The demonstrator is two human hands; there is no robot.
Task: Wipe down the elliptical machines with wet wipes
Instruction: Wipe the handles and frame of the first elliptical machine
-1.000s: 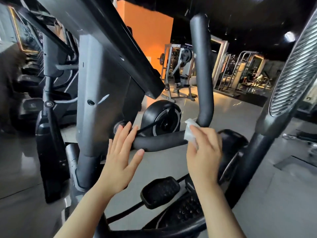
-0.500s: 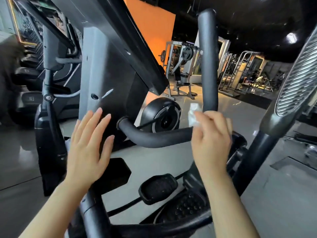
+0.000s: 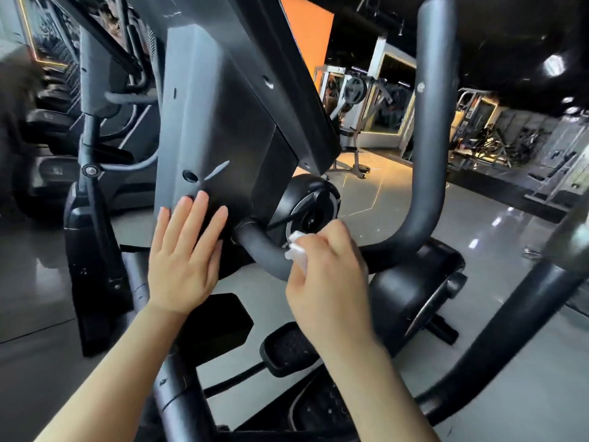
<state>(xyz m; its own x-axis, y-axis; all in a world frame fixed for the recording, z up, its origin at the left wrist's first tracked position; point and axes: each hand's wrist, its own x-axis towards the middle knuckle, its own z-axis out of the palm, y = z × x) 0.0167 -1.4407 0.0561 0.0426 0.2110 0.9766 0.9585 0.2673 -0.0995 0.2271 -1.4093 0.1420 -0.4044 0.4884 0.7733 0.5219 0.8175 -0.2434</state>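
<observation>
The elliptical machine's grey console post (image 3: 210,122) fills the upper middle of the view. From its base a black curved handlebar (image 3: 427,173) runs right and turns upward. My right hand (image 3: 325,275) grips a white wet wipe (image 3: 298,252) and presses it on the low part of the bar near the post. My left hand (image 3: 185,253) has straight fingers laid flat against the lower face of the post, just left of the bar's root. Most of the wipe is hidden in my right fist.
Black foot pedals (image 3: 287,349) and the dark flywheel housing (image 3: 411,291) sit below my hands. A ribbed moving arm (image 3: 522,314) rises at the right edge. More ellipticals (image 3: 95,129) stand to the left, and weight machines (image 3: 357,100) lie across the glossy floor.
My right hand has slid the wipe left along the bar toward the post. My left hand has moved right and up, and now lies flat on the post's lower face.
</observation>
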